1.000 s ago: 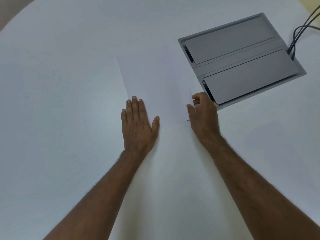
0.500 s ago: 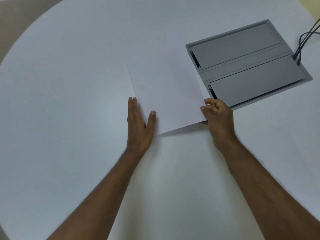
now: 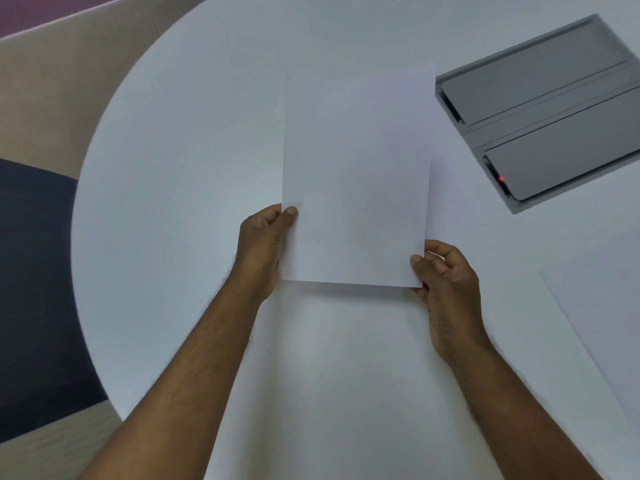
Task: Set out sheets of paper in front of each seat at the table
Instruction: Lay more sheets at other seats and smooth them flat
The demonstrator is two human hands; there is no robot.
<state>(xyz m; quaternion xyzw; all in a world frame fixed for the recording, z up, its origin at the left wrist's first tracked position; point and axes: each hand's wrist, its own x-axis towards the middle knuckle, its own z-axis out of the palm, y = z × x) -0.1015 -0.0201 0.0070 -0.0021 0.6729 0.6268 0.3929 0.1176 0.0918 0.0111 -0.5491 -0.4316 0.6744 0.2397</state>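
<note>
A blank white sheet of paper (image 3: 356, 178) is held above the round white table (image 3: 194, 140), lifted off its surface with its long side pointing away from me. My left hand (image 3: 263, 247) pinches the sheet's left edge near the bottom, thumb on top. My right hand (image 3: 446, 285) grips the bottom right corner. A second white sheet (image 3: 602, 317) lies flat on the table at the right edge of the view, partly cut off.
A grey metal cable box (image 3: 550, 109) with two closed lids and a small red light is set into the table at the upper right. The table's curved edge runs down the left; beyond it are beige floor and a dark seat (image 3: 34, 289).
The sheet lay on the table under my flat left hand; my right hand lifted its corner, and now both hands hold it raised and squared up. The view has shifted left.
</note>
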